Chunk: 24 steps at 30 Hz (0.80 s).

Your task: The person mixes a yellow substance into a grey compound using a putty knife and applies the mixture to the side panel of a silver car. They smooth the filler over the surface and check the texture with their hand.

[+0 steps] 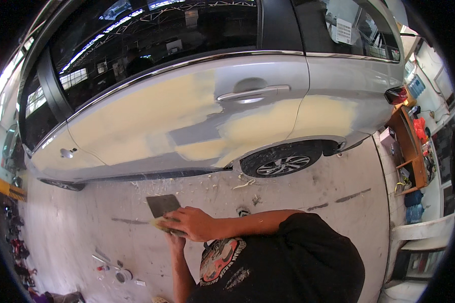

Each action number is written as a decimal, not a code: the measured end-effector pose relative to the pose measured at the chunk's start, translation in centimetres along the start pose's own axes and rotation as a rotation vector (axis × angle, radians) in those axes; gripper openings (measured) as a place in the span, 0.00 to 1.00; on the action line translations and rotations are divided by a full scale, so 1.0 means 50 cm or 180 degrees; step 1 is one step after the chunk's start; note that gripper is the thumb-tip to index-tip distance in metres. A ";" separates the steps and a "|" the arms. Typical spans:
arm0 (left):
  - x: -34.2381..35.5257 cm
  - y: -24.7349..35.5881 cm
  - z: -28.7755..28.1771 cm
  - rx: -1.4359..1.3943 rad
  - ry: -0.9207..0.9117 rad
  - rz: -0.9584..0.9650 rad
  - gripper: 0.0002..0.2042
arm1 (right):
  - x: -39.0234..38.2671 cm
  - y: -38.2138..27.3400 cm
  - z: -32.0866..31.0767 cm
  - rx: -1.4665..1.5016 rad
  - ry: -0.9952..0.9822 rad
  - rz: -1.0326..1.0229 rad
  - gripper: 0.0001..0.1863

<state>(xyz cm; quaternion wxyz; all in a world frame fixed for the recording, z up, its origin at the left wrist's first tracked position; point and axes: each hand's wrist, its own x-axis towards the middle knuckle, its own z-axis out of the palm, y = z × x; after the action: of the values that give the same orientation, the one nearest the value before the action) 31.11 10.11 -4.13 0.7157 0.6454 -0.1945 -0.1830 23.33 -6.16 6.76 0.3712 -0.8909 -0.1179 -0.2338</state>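
My right hand reaches in from the right, its fingers closed at the lower corner of a dark, flat, square spreader. Just under those fingers is a second flat piece smeared with yellowish putty. My left hand comes up from below and grips this smeared piece, most of its fingers hidden behind my right hand. Both hands are close together in front of my body, apart from the silver car. Broad patches of pale yellow filler cover its doors and rear panel.
A rear wheel stands beyond my hands. Scraps litter the floor along the car. A round tin and small tools lie at lower left. At right are a wooden shelf and a blue container.
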 end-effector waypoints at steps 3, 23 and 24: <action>-0.001 0.111 0.069 0.0644 -0.0378 -0.0727 0.19 | -0.034 0.084 -0.030 -0.0243 0.0339 0.0138 0.31; 0.090 0.095 0.249 -0.1890 -0.0420 -0.1119 0.24 | -0.136 0.272 -0.219 0.2268 0.0848 0.1705 0.20; 0.092 0.103 0.246 -0.1901 -0.0412 -0.1071 0.23 | -0.156 0.291 -0.229 0.2107 0.1106 0.1643 0.21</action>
<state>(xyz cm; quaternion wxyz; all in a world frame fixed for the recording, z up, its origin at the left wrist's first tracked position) 28.80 -2.20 2.32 0.8189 0.4176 -0.0682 -0.3877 18.40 -24.81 1.05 0.6964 -0.6721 0.1037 -0.2294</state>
